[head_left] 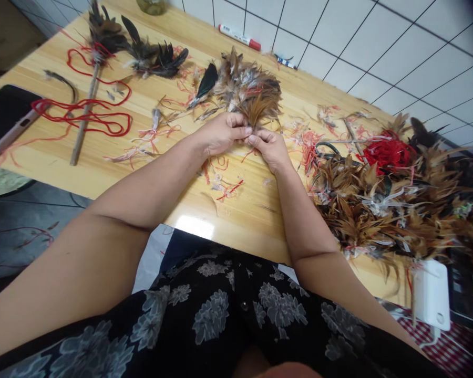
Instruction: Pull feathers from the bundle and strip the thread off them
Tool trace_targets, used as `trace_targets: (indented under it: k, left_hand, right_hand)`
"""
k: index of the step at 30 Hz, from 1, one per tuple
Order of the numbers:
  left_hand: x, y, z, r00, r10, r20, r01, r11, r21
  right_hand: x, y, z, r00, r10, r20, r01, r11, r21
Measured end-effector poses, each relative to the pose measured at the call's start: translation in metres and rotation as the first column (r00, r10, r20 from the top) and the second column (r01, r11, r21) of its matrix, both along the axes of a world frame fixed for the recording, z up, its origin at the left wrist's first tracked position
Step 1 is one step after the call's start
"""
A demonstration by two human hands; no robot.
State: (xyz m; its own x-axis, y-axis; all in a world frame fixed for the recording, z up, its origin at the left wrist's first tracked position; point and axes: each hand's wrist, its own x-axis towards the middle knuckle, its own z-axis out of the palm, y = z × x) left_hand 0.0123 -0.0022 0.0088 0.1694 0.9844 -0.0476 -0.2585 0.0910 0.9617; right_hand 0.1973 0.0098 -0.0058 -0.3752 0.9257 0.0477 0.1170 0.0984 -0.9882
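Observation:
My left hand (227, 132) and my right hand (268, 148) meet at the middle of the table, fingertips pinched together. Between them they grip the near tip of a brown feather bunch (266, 110). Just beyond my fingers lie more brown and grey feathers (236, 71), which look continuous with that bunch or directly behind it. Left of them rests a single dark feather (208, 81). Small red string scraps (228, 189) are scattered on the wood below my hands. What exactly sits between the fingertips is hidden.
A stick (87, 115) with dark feathers bound on top lies left, red cord (102, 118) looped over it. A phone (10, 118) is at the left edge. Piled feather bunches (362, 210) and a red string bundle (390, 152) fill the right. A marker (238, 37) lies by the tiled wall.

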Motion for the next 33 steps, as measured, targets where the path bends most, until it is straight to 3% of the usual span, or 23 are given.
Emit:
trace_targets:
  k: [3,7,15,20,26,33]
  left_hand:
    - [0.002,-0.001,0.006,0.994,-0.031,0.106,0.039,0.996,-0.081]
    - [-0.001,-0.001,0.011,0.976,0.019,0.216,0.02,0.984,-0.175]
    - [-0.001,-0.002,0.01,0.985,-0.02,0.171,0.051,0.982,-0.181]
    - [0.003,-0.006,0.016,0.992,-0.05,0.119,0.071,0.982,-0.175]
    - [0.007,-0.011,0.02,0.984,-0.054,0.171,0.084,0.981,-0.172]
    - [0.005,-0.008,0.02,0.998,-0.006,0.069,0.014,0.993,-0.121]
  right_hand:
    - [-0.002,-0.003,0.004,0.999,-0.019,-0.048,0.018,1.0,-0.007]
    - [-0.002,-0.004,0.005,0.996,-0.007,-0.091,0.005,1.0,-0.02]
    - [0.0,0.001,-0.005,0.994,-0.002,-0.113,0.005,1.0,0.028]
    - [-0.003,-0.001,-0.002,0.998,-0.023,-0.066,0.024,0.999,0.022]
    - [-0.004,-0.003,-0.001,0.999,0.002,-0.041,0.0,0.999,0.036]
    - [-0.003,-0.003,0.002,1.0,-0.004,-0.018,0.005,0.999,0.04]
